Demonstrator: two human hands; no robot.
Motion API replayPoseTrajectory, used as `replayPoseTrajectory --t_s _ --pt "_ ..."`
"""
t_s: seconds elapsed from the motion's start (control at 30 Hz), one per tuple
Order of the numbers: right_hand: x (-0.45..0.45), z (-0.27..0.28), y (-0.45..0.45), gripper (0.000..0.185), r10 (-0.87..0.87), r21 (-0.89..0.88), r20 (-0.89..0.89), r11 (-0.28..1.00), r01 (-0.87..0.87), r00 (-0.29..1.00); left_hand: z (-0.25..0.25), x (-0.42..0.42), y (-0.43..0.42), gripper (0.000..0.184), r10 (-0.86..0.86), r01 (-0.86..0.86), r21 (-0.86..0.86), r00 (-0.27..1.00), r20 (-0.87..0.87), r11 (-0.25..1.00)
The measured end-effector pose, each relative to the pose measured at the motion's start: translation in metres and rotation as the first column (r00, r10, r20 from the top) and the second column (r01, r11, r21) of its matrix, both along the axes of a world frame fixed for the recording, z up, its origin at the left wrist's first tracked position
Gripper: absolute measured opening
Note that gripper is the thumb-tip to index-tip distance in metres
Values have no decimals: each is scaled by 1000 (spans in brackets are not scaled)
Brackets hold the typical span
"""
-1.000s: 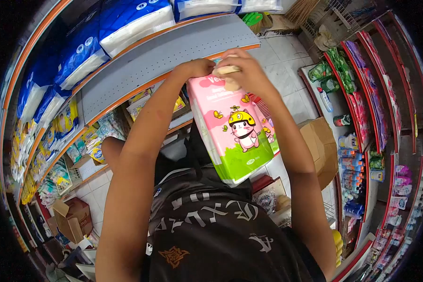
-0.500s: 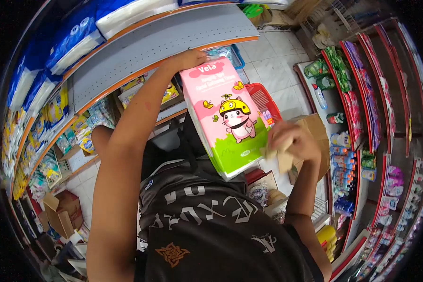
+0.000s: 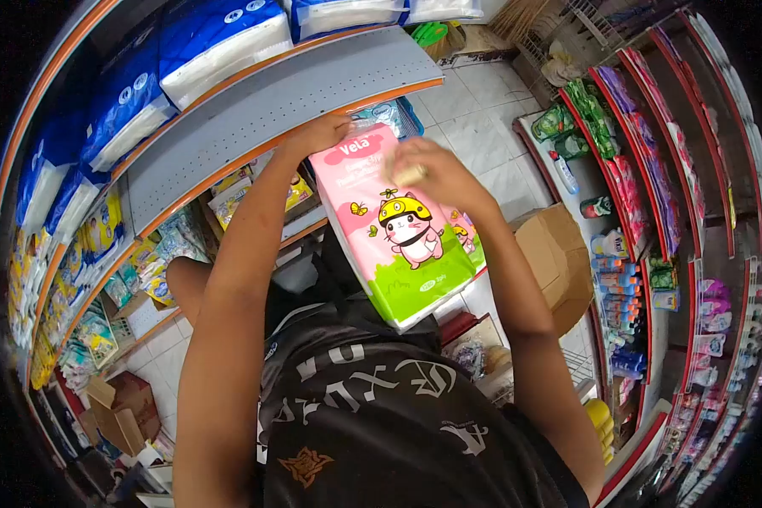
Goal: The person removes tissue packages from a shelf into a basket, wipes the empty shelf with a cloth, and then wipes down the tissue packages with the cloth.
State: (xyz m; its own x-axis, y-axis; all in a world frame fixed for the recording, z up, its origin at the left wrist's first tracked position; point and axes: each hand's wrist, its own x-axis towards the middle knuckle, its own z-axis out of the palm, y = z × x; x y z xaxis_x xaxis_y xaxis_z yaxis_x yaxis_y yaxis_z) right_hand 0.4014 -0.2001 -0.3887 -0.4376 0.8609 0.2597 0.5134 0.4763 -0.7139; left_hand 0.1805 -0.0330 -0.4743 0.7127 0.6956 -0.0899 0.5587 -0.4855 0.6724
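Note:
A pink and green Vela facial tissue pack (image 3: 381,195), printed with a cartoon cat in a yellow helmet, is held tilted in front of my body. My left hand (image 3: 322,134) grips its top left corner, the fingers partly hidden behind the edge. Over the upper right of the front, my right hand (image 3: 436,169) is closed on a beige cloth (image 3: 411,176), somewhat blurred by motion. The hand and cloth cover part of the printed text. Whether the cloth presses on the pack I cannot tell.
A grey perforated shelf (image 3: 271,102) with an orange edge runs beyond the pack. Blue and white tissue packs (image 3: 224,51) line the shelf above. To the right are an open cardboard box (image 3: 554,262) and racks of bottles (image 3: 618,288) and pouches. Another cardboard box (image 3: 123,411) stands lower left.
My right hand has moved with the cloth from the pack's lower right side up to its upper right. The pack has shifted slightly left and down in view, still in my left hand.

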Motion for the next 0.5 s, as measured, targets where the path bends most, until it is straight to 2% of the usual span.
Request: replayPoseTrajectory --t_s 0.03,0.1,0.17,0.23,0.27,0.33,0.37,0.43,0.5 --pt "1 7 -25 21 -15 -38 -11 999 15 1000 -6 -4 6 31 14 -14 -4 1000 6 1000" --pt "17 11 -66 17 190 -119 -95 972 -201 977 -19 -11 11 35 18 -18 -92 1000 -6 996" --pt "30 14 -109 23 126 -357 -239 911 -208 963 -6 -12 4 34 62 -56 -160 997 35 986" --pt "52 21 -133 23 128 -464 -136 868 -177 982 10 -8 -2 33 27 -25 -170 1000 13 985" --pt "63 26 -139 23 122 -464 -137 869 -172 983 15 -4 -6 33 21 -19 -170 1000 12 985" --pt "76 41 -134 22 203 -498 -214 819 -286 955 28 2 -2 35 8 -10 -34 998 -62 999" --pt "76 42 -124 22 210 -485 -212 825 -289 954 35 4 3 35 12 -13 -19 998 -63 1000" --pt "73 46 -105 26 -139 -341 -246 939 49 959 34 13 10 37 -110 108 -23 970 -216 994" --pt "45 51 -69 25 -359 -261 -268 920 291 894 33 21 10 40 -84 76 -40 962 -260 996"
